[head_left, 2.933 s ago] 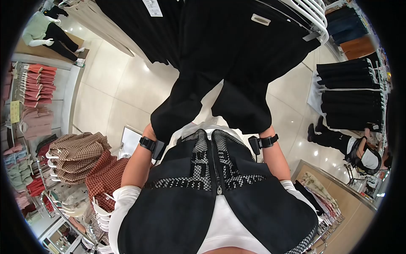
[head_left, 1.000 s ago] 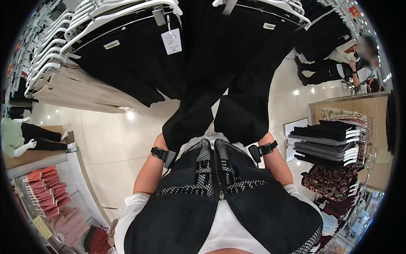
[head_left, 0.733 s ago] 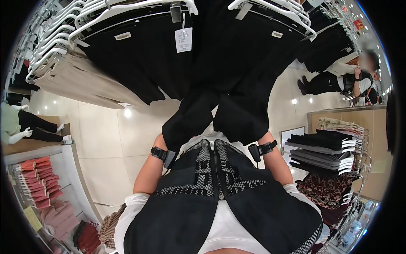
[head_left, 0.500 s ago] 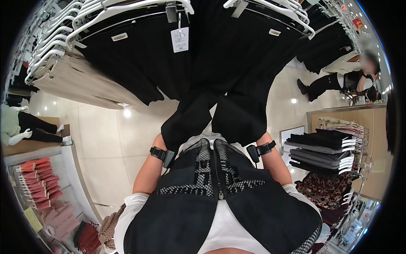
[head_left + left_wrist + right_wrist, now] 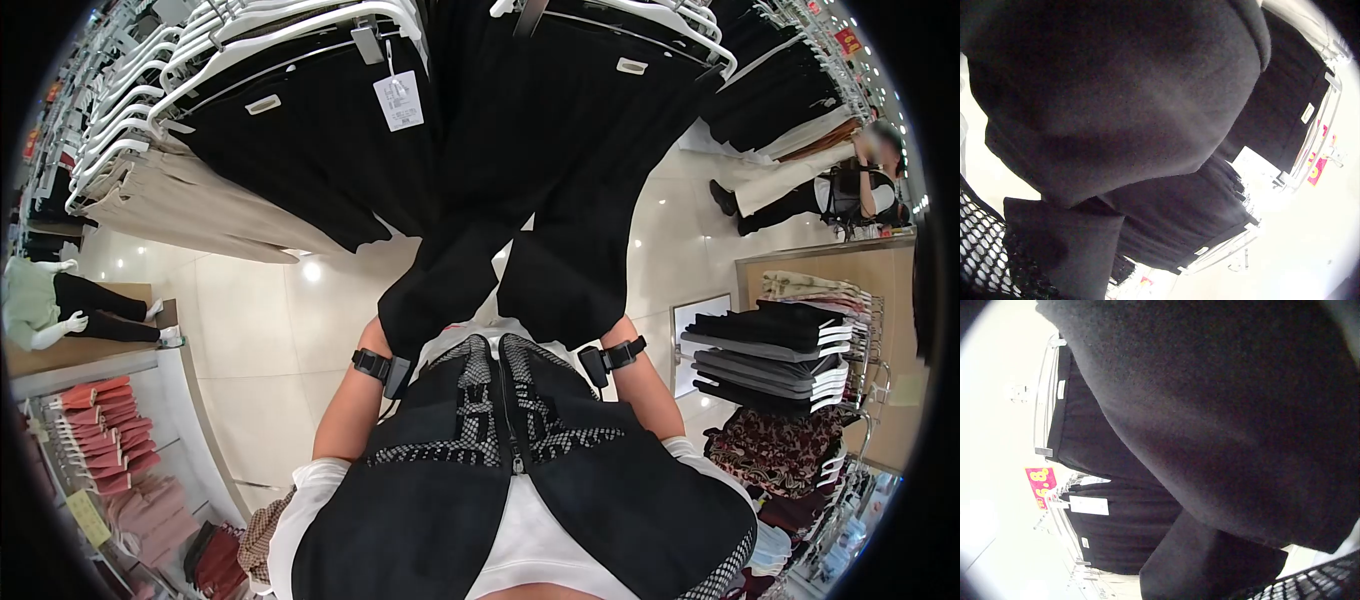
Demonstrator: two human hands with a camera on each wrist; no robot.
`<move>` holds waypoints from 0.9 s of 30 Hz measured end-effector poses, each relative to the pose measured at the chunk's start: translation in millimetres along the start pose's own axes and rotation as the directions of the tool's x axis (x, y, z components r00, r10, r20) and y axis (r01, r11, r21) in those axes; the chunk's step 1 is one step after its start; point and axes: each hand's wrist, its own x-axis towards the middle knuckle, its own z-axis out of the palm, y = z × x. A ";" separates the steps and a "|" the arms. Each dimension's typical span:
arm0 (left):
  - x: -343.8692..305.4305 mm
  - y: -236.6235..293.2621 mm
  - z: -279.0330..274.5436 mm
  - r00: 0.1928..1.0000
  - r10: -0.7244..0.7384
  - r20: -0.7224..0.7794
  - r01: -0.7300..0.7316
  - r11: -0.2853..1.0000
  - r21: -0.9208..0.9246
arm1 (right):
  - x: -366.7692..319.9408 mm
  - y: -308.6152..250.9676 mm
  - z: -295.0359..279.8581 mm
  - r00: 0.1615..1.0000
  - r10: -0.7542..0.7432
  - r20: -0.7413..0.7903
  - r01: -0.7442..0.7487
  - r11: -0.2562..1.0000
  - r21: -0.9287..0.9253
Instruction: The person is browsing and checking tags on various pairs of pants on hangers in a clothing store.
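A pair of black trousers [image 5: 590, 150] hangs by its waistband from a white clip hanger in the head view, with both legs drawn toward my body. Only the base of my left hand [image 5: 373, 333] shows; the rest is covered by the left leg end [image 5: 425, 300]. My right hand [image 5: 622, 329] likewise disappears beneath the right leg end [image 5: 565, 295]. Both leg ends are spread apart in front of the vest. Close black cloth [image 5: 1129, 106] fills much of the left wrist view, and black cloth [image 5: 1229, 412] does so on the right. How the fingers lie cannot be seen.
More black trousers [image 5: 320, 130] with a white tag [image 5: 399, 100] hang at left, beside beige trousers [image 5: 190, 200]. A mannequin [image 5: 75, 305] stands on a platform farther left. Racks of folded-over clothes [image 5: 765, 350] flank the right, where another person [image 5: 850, 190] stands beyond.
The view has swung to the right since the first frame, bringing more of the trouser rack in. Lately it shifts only slightly. Both hands stay under the trouser leg ends; the other person has moved.
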 end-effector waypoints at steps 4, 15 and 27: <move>-13.8 -8.7 1.3 0.999 0.048 -0.004 -0.047 0.995 0.087 | 6.1 4.0 -2.2 1.000 -0.008 0.011 0.008 1.000 -0.006; -8.4 12.7 13.8 0.984 0.174 0.040 -0.170 0.847 0.504 | -4.1 22.8 -28.7 0.999 -0.027 0.041 0.028 0.999 -0.042; -2.0 1.9 45.3 0.985 0.167 -0.031 -0.134 0.878 0.460 | -2.4 51.7 -30.6 0.994 -0.019 0.106 0.028 0.996 -0.087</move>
